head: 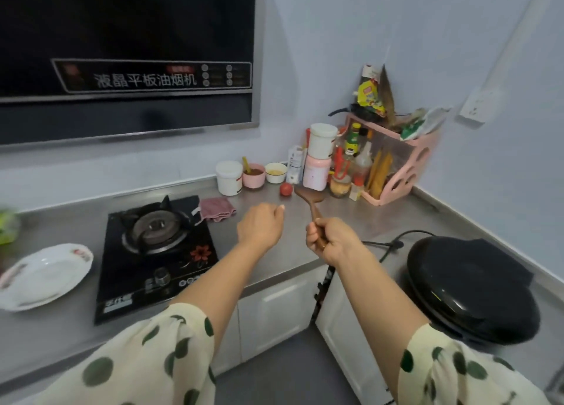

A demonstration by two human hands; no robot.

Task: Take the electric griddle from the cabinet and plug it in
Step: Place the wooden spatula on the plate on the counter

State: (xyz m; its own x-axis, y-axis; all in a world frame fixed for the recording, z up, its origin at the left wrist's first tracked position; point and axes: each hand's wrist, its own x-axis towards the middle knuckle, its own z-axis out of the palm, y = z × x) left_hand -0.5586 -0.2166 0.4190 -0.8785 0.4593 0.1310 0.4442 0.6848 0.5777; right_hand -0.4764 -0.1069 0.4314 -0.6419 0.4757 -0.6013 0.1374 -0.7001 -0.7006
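Head view looks down at corner counter (pixel 274 197)

Cream sleeves (pixel 152 352) (green polka dots)

The round black electric griddle (pixel 470 285) sits closed on the countertop (pixel 427 218) at four o'clock, its cord (pixel 393 244) lying toward its ten o'clock.

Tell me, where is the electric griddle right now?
In the head view, the electric griddle sits lid-closed on the counter at the lower right, just right of the right hand holding a wooden spatula; its black cord lies beside it.
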